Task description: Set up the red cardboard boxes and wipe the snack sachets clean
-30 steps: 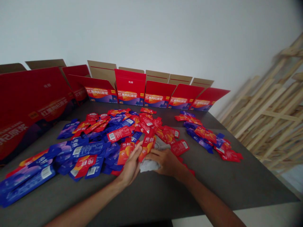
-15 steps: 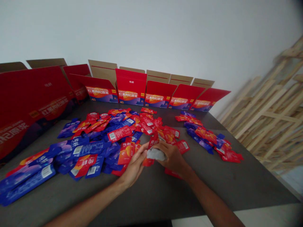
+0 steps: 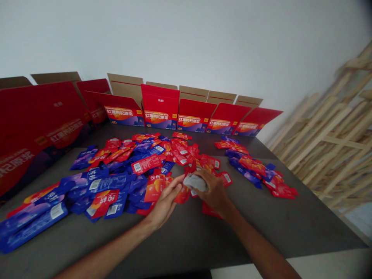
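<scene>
— What has the right hand (image 3: 213, 190) got?

— Its grip is clenched round a bunched grey cloth (image 3: 196, 182), fingers curled over the top, the cloth pressed onto a red sachet (image 3: 182, 195) at the near edge of the pile.

— And the left hand (image 3: 165, 201)?

— Fingers stretched flat, grip released, closing on nothing. The fingertips (image 3: 179, 180) lie on that same red sachet, just beside the cloth, so the two hands nearly meet.

— Where does all this sit?

— On the dark grey worktop (image 3: 186, 236), at the front right corner of the big heap of sachets (image 3: 122, 174), red ones and blue ones mixed, many with white barcode labels showing. Another red sachet (image 3: 210, 211) lies partly under the right wrist.

— Anything further out?

— A smaller heap (image 3: 255, 170) of the same red and blue packs lies well apart to the right. Along the back edge stands a row of open red cartons (image 3: 186, 112) with their flaps up, and a larger red carton (image 3: 35, 124) fills the left side. Behind them is a plain white wall (image 3: 186, 38); to the right lean stacked wooden frames (image 3: 334, 139), blurred.
</scene>
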Action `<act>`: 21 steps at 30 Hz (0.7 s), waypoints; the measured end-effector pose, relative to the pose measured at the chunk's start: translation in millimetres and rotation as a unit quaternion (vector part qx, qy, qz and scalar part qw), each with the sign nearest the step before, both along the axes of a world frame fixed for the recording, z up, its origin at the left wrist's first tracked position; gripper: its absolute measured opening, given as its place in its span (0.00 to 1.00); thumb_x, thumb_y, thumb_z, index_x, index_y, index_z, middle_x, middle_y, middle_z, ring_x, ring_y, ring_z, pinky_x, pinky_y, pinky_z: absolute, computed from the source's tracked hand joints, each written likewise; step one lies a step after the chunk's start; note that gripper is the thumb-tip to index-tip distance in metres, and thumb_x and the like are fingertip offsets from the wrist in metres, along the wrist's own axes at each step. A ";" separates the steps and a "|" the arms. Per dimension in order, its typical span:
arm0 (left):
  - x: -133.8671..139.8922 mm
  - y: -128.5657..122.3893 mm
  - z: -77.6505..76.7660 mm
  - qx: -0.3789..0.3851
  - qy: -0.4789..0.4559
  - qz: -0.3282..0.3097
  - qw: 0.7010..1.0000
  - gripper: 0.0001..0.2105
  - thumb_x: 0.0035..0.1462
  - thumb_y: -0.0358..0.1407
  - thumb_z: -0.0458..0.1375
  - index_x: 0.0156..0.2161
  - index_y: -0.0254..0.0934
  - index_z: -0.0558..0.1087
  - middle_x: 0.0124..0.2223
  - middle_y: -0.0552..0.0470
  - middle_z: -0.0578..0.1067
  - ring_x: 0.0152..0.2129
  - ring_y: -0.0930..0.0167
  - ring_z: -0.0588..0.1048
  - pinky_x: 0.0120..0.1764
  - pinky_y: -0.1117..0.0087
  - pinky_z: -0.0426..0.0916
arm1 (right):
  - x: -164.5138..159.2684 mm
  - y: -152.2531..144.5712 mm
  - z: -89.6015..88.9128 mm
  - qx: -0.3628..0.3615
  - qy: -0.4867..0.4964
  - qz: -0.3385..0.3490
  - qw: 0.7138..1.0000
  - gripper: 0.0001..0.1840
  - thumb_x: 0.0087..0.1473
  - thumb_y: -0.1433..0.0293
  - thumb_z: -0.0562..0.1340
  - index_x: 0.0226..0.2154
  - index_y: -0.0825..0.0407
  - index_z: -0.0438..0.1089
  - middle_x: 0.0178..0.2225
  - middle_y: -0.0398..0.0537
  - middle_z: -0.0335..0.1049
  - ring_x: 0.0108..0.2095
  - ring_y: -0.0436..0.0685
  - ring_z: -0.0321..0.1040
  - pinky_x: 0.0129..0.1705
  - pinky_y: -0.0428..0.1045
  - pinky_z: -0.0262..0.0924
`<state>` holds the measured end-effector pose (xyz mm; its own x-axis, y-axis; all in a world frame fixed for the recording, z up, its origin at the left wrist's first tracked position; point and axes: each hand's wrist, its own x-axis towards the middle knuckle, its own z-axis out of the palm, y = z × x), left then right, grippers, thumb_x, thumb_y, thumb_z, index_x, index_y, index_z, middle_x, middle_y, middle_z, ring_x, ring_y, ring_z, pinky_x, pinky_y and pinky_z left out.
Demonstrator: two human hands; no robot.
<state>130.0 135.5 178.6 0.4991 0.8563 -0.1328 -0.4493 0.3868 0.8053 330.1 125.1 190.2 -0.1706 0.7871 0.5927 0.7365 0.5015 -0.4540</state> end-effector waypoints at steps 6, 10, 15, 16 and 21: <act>1.5 -1.3 5.0 -0.026 -0.013 0.001 1.000 0.26 0.58 0.47 0.70 0.60 0.46 0.76 0.64 0.49 0.76 0.66 0.58 0.69 0.67 0.57 0.61 | 1.7 4.1 12.3 -0.070 0.142 -0.065 0.985 0.14 0.59 0.62 0.66 0.46 0.49 0.74 0.42 0.50 0.80 0.41 0.61 0.78 0.43 0.53 0.71; 0.2 4.0 -2.3 -0.034 0.011 0.018 0.999 0.30 0.58 0.49 0.69 0.63 0.46 0.73 0.64 0.47 0.76 0.65 0.57 0.70 0.68 0.54 0.61 | 4.4 6.0 18.0 -0.159 0.193 -0.030 0.968 0.14 0.58 0.58 0.68 0.43 0.48 0.77 0.43 0.50 0.81 0.41 0.61 0.78 0.43 0.54 0.71; -0.2 6.1 -6.9 -0.035 0.005 0.016 0.999 0.30 0.57 0.51 0.69 0.62 0.44 0.74 0.61 0.45 0.78 0.64 0.55 0.70 0.66 0.53 0.63 | 12.4 6.2 21.4 -0.281 0.240 0.028 0.929 0.14 0.56 0.57 0.69 0.28 0.50 0.75 0.26 0.43 0.75 0.26 0.53 0.68 0.27 0.47 0.61; 0.1 5.8 -7.4 -0.043 0.005 0.019 0.999 0.30 0.57 0.50 0.70 0.62 0.44 0.74 0.61 0.46 0.78 0.64 0.56 0.70 0.66 0.54 0.63 | 13.8 6.4 21.8 -0.288 0.249 0.021 0.924 0.15 0.55 0.57 0.70 0.26 0.50 0.74 0.25 0.42 0.73 0.24 0.52 0.65 0.26 0.47 0.59; 2.9 4.4 -6.7 -0.007 -0.032 -0.012 0.999 0.23 0.61 0.45 0.67 0.60 0.44 0.76 0.61 0.46 0.78 0.62 0.60 0.71 0.61 0.60 0.67 | 23.8 7.8 28.2 -0.295 0.298 -0.026 0.907 0.19 0.49 0.53 0.73 0.24 0.50 0.73 0.22 0.40 0.70 0.22 0.51 0.63 0.25 0.46 0.56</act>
